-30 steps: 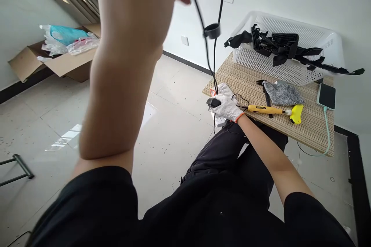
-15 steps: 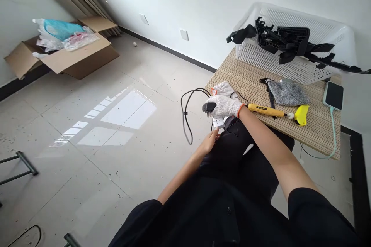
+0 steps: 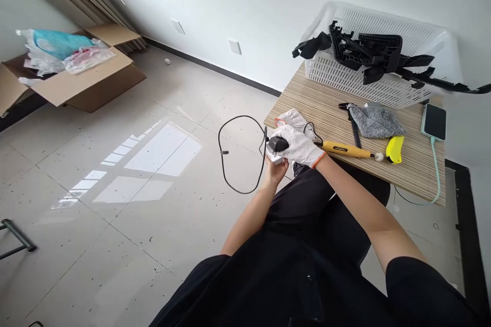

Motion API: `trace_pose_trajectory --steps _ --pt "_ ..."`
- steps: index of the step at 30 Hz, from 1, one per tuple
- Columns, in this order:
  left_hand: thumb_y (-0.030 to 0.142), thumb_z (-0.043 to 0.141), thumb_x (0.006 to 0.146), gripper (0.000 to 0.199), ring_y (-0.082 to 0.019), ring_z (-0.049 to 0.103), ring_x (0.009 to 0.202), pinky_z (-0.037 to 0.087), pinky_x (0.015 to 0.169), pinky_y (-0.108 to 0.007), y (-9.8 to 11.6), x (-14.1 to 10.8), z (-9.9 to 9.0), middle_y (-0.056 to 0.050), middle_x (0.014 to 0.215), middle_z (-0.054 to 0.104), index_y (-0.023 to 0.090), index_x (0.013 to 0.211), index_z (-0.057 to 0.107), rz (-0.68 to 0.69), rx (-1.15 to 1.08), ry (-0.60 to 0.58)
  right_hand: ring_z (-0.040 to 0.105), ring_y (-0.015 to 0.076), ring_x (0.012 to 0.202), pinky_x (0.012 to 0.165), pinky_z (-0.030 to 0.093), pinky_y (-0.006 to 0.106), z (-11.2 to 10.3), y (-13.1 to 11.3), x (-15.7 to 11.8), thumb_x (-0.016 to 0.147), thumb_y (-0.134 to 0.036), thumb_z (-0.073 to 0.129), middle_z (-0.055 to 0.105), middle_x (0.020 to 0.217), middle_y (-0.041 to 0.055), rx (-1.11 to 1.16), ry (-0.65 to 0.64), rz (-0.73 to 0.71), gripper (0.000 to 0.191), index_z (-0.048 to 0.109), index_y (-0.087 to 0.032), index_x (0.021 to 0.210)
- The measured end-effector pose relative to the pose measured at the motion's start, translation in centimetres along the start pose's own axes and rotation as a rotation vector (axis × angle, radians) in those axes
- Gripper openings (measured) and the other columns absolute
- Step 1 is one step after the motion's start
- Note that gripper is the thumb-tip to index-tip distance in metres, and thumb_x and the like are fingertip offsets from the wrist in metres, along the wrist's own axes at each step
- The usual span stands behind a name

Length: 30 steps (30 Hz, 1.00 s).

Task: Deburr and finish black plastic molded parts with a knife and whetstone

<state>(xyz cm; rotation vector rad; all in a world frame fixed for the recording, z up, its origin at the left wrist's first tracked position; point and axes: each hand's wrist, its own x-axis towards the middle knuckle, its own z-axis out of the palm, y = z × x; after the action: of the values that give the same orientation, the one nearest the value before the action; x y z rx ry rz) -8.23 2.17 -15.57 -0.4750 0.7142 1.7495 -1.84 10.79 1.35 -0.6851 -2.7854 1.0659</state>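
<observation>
My left hand (image 3: pixel 276 169), bare, is closed around a white power strip (image 3: pixel 273 156) just off the table's near left corner. My right hand (image 3: pixel 297 144), in a white knit glove with an orange cuff edge, grips a black plug adapter (image 3: pixel 278 143) right above the strip. The adapter partly hides the strip's face, so I cannot tell whether its prongs are in the sockets. A black cable (image 3: pixel 219 138) loops out to the left over the floor. Beside my right hand a yellow-handled tool (image 3: pixel 345 149) with a cord lies on the table.
On the wooden table (image 3: pixel 406 176) lie another white glove (image 3: pixel 293 117), a grey cloth (image 3: pixel 378 121), a black caliper-like tool (image 3: pixel 354 127), a yellow piece (image 3: pixel 395 149) and a charging phone (image 3: pixel 434 121). Behind stands a white basket (image 3: pixel 399 93) with black plastic parts. A cardboard box (image 3: pixel 107 82) sits left.
My left hand has come up with the power strip under the adapter, its fingers now wrapped round it. The cable loop has swung wider to the left. The view has shifted slightly.
</observation>
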Motion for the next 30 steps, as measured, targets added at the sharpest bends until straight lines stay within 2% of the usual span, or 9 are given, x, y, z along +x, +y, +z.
trace_pose_trajectory --steps 3,6,10,13,17,21,26,30 --pt "0.062 0.029 0.104 0.059 -0.017 0.070 0.101 0.060 0.087 -0.027 0.6 -0.2 0.6 -0.009 0.106 0.075 0.021 0.117 0.069 0.066 -0.057 0.007 0.067 0.0273 0.107 0.095 0.051 0.038 1.4 0.7 -0.6 0.091 -0.028 0.064 0.071 0.114 0.0103 -0.190 -0.046 0.080 0.019 0.067 -0.021 0.109" --pt "0.062 0.026 0.105 0.062 -0.021 0.068 0.117 0.058 0.099 -0.032 0.5 -1.0 1.3 -0.011 0.111 0.076 0.021 0.124 0.069 0.104 -0.094 -0.018 0.067 0.0347 0.115 0.097 0.051 0.044 3.1 1.2 -0.7 0.096 -0.031 0.055 0.068 0.127 0.0190 -0.310 -0.040 0.237 0.035 0.062 -0.018 0.128" --pt "0.061 0.031 0.104 0.061 -0.023 0.062 0.131 0.051 0.113 -0.035 -0.6 -2.2 1.4 -0.010 0.125 0.074 0.018 0.127 0.068 0.046 -0.089 -0.151 0.052 0.0399 0.138 0.113 0.043 0.048 4.9 1.1 -0.3 0.096 -0.044 0.056 0.052 0.151 0.0236 -0.349 -0.003 0.341 0.065 0.042 -0.016 0.153" --pt "0.057 0.035 0.105 0.056 -0.021 0.056 0.140 0.046 0.120 -0.034 -1.3 -2.7 0.7 -0.007 0.137 0.069 0.020 0.132 0.066 0.031 -0.071 -0.177 0.042 0.0404 0.146 0.119 0.036 0.051 5.1 1.2 -0.2 0.096 -0.047 0.056 0.042 0.159 0.0249 -0.375 -0.071 0.319 0.076 0.033 -0.012 0.159" --pt "0.055 0.042 0.104 0.050 -0.016 0.053 0.143 0.041 0.124 -0.030 -1.9 -2.6 -0.1 -0.004 0.144 0.066 0.027 0.140 0.062 0.033 -0.064 -0.095 0.045 0.0363 0.146 0.120 0.035 0.047 4.1 2.3 -0.4 0.096 -0.044 0.054 0.042 0.160 0.0248 -0.328 -0.196 0.274 0.075 0.034 -0.008 0.159" --pt "0.048 0.046 0.104 0.045 -0.015 0.056 0.140 0.040 0.124 -0.028 -2.3 -2.1 -0.1 -0.004 0.144 0.066 0.025 0.139 0.062 0.037 -0.082 -0.015 0.044 0.0333 0.148 0.124 0.029 0.044 3.2 3.8 -0.4 0.095 -0.042 0.056 0.045 0.159 0.0211 -0.248 -0.228 0.254 0.071 0.040 -0.010 0.157" --pt "0.044 0.052 0.104 0.042 -0.016 0.057 0.140 0.043 0.122 -0.028 -2.8 -1.7 0.0 -0.007 0.142 0.067 0.022 0.137 0.063 0.034 -0.043 -0.011 0.042 0.0305 0.150 0.126 0.025 0.046 3.2 4.8 -0.1 0.098 -0.044 0.054 0.048 0.159 0.0178 -0.222 -0.228 0.227 0.066 0.042 -0.017 0.156" --pt "0.039 0.054 0.103 0.039 -0.018 0.058 0.139 0.046 0.120 -0.032 -2.7 -1.9 -0.1 -0.008 0.146 0.064 0.023 0.137 0.062 0.091 0.003 -0.024 0.042 0.0310 0.150 0.126 0.025 0.045 3.5 4.5 0.0 0.099 -0.045 0.053 0.047 0.159 0.0206 -0.264 -0.227 0.233 0.066 0.042 -0.013 0.155"
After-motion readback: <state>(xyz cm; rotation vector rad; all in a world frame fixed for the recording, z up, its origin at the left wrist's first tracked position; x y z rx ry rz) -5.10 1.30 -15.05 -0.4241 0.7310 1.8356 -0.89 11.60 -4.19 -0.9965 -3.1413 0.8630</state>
